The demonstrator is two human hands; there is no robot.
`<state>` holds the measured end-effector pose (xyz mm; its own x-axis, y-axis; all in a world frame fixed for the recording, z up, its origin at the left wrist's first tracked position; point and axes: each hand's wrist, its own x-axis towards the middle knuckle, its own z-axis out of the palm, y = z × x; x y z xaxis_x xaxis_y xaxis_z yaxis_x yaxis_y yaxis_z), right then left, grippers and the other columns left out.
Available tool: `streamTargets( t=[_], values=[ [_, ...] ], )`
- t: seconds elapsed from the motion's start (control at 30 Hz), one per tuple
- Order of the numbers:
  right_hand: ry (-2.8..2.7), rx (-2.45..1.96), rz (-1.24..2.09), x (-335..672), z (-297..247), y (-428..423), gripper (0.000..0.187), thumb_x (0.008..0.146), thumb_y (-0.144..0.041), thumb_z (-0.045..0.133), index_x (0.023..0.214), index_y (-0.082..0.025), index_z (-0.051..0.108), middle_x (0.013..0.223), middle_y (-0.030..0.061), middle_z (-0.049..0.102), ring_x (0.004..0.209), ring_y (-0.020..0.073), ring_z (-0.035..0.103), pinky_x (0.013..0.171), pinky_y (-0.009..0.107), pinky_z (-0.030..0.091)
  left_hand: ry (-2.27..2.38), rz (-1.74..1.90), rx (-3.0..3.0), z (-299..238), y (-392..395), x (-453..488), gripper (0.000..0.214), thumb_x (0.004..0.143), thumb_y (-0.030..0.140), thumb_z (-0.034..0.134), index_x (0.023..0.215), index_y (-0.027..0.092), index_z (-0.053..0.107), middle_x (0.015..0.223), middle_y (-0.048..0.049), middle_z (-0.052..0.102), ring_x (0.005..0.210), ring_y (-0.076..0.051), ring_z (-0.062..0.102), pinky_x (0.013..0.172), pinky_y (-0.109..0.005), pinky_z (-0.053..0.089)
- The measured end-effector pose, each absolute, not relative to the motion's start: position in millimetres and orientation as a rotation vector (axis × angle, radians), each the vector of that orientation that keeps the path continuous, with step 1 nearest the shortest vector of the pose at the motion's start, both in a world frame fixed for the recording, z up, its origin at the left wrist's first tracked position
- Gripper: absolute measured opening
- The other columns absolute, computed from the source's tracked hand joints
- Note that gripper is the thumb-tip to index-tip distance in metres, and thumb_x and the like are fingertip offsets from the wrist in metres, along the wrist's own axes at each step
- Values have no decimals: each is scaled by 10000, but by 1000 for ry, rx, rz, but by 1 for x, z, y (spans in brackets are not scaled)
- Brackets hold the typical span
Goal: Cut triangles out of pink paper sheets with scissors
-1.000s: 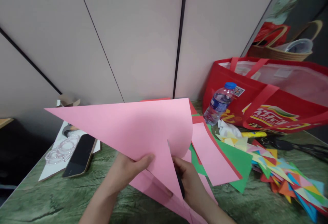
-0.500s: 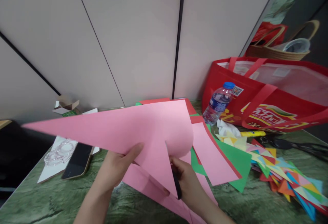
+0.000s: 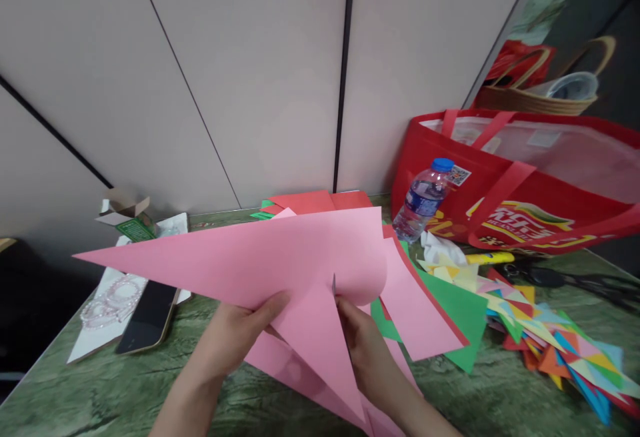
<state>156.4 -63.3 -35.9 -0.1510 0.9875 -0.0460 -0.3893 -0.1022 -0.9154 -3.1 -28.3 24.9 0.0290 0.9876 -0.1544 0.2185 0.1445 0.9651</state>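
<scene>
A large pink paper sheet (image 3: pixel 240 253) is raised above the table, its left end narrowing to a point and its right side curling over. My left hand (image 3: pixel 245 330) is closed on its lower edge, thumb on top and fingers underneath. In the slit near the sheet's middle shows the narrow blade of scissors (image 3: pixel 334 283). My right hand (image 3: pixel 363 343) is wrapped round their handles, which the fingers and paper hide. Below the slit, a pink flap hangs between my hands. More pink paper (image 3: pixel 285 367) lies on the table underneath.
Pink, red and green sheets (image 3: pixel 463 320) lie right of my hands. A water bottle (image 3: pixel 423 200) stands against a red bag (image 3: pixel 500 183). Folded coloured paper pieces (image 3: pixel 565 343) and a yellow tube (image 3: pixel 490 258) lie at right. A phone (image 3: pixel 147 317), beads (image 3: pixel 113 300) and a small box (image 3: pixel 133 217) are left.
The pink sheet has shifted slightly right and down with both hands. My right hand has advanced along the slit, and the black handle seen earlier is now hidden.
</scene>
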Motion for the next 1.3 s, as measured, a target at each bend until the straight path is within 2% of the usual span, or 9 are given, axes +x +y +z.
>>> streamTargets(
  t=[0.4, 0.57, 0.67, 0.93, 1.17, 1.3],
  values=[
    [-970, -918, 1517, 156, -39, -62, 344, 638, -212, 742, 970, -199, 653, 1039, 100, 705, 925, 260, 647, 598, 289, 524, 1362, 895, 1274, 23, -25, -9, 274, 692, 402, 694, 738, 132, 690, 722, -89, 726, 661, -232, 654, 553, -302, 518],
    [-957, -915, 1483, 155, -39, -62, 309, 618, -237, 764, 911, -204, 670, 995, 80, 719, 907, 256, 653, 746, 353, 528, 1335, 875, 1264, 22, -24, -9, 281, 702, 401, 690, 772, 129, 686, 739, -90, 721, 669, -230, 651, 560, -309, 523],
    [-957, -939, 1458, 154, -39, -62, 275, 605, -244, 771, 860, -200, 678, 938, 68, 730, 853, 241, 661, 773, 352, 518, 1332, 923, 1255, 19, -24, -10, 292, 688, 402, 702, 787, 128, 681, 751, -90, 718, 673, -229, 648, 549, -302, 519],
    [-904, -960, 1446, 152, -31, -63, 250, 570, -229, 775, 802, -194, 689, 849, 56, 740, 780, 237, 660, 709, 335, 520, 1336, 904, 1267, 19, -24, -11, 284, 700, 390, 697, 804, 126, 676, 770, -90, 712, 682, -219, 638, 555, -291, 512],
    [-883, -964, 1491, 152, -37, -61, 182, 642, -299, 709, 797, -205, 693, 821, 39, 739, 769, 246, 656, 581, 299, 503, 1317, 897, 1221, 16, -22, -10, 310, 686, 408, 700, 795, 119, 674, 755, -96, 705, 677, -230, 640, 576, -319, 522],
    [-946, -965, 1482, 156, -36, -60, 223, 656, -320, 716, 850, -212, 702, 816, 35, 741, 775, 247, 659, 577, 299, 506, 1210, 931, 1221, 17, -21, -12, 339, 706, 380, 702, 949, 147, 656, 906, -107, 713, 795, -247, 657, 659, -335, 541]
  ],
)
